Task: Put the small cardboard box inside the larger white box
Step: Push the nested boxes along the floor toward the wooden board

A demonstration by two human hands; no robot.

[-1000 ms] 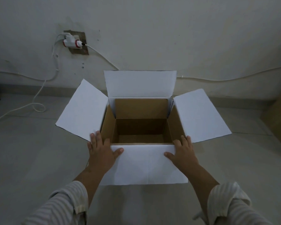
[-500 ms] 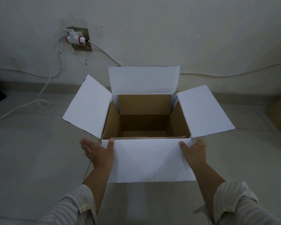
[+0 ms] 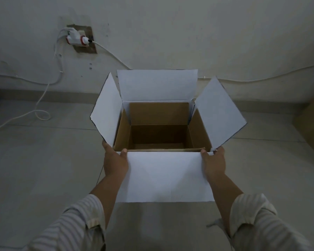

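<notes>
The small box was not in view; its direction from the hands could not be told. The white box (image 3: 163, 176) stood open on the floor (image 3: 43, 169), directly ahead of the person, all four flaps spread and its brown interior empty. Its opening ran slightly wider left to right than front to back. The left hand (image 3: 115, 161) and right hand (image 3: 214, 163) each clasped a near corner, thumbs on the front flap, fingers wrapped behind the sides. Both hands lay equally near. Beyond, a plug (image 3: 76, 39) sat in the wall, its cable (image 3: 42, 115) trailing down.
</notes>
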